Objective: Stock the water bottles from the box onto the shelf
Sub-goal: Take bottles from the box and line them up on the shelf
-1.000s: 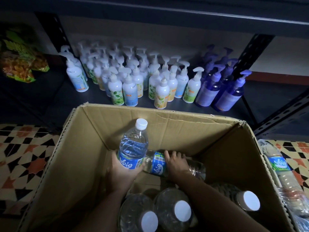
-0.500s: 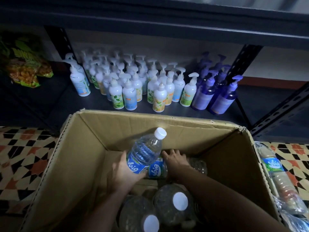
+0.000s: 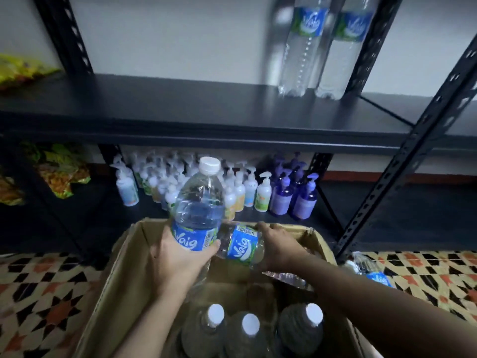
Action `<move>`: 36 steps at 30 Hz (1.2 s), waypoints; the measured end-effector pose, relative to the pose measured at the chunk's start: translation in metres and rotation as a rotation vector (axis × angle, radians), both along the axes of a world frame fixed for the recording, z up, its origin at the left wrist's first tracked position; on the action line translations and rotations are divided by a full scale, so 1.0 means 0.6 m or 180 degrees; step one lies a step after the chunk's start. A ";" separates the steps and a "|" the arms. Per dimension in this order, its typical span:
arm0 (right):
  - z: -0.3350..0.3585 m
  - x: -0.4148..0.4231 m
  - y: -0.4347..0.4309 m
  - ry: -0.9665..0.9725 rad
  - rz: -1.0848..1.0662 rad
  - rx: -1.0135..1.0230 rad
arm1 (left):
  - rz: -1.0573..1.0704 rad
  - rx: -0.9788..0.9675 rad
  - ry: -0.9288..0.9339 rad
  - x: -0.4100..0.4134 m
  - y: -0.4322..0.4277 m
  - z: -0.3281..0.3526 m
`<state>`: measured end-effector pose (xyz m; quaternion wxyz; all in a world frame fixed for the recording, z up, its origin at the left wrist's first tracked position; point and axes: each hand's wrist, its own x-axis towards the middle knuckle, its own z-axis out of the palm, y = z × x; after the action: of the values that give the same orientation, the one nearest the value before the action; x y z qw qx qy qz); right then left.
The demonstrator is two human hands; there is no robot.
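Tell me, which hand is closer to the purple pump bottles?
Right. The right hand, gripping a tilted water bottle, is just in front and left of the purple pump bottles. The left hand, holding a nearly upright bottle, is farther left.

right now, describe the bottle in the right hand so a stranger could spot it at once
Look into the cardboard box in front of the black shelf. Over its far end, each hand holds a blue-labelled bottle. The right hand holds the sideways bottle, no cap in view; the left hand holds the upright bottle, white cap on top.
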<state>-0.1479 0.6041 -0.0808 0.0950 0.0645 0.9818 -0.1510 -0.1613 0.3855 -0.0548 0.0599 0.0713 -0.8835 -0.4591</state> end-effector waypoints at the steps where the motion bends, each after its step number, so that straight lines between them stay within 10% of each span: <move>1: 0.025 0.006 0.002 0.0163 -0.0111 -0.0216 | 0.0057 0.0072 0.0095 0.001 -0.001 0.021; 11: 0.239 0.049 0.014 0.1586 -0.1068 -0.2574 | 0.0101 0.0407 0.0770 0.011 0.065 0.257; 36: 0.515 -0.228 0.093 0.2163 -0.1075 -0.2825 | 0.0245 0.0965 0.0997 -0.220 0.156 0.478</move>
<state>-0.2849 0.6601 0.2284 -0.2327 0.1221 0.7762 -0.5732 -0.2935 0.4792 0.2321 0.2025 0.0409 -0.7809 -0.5895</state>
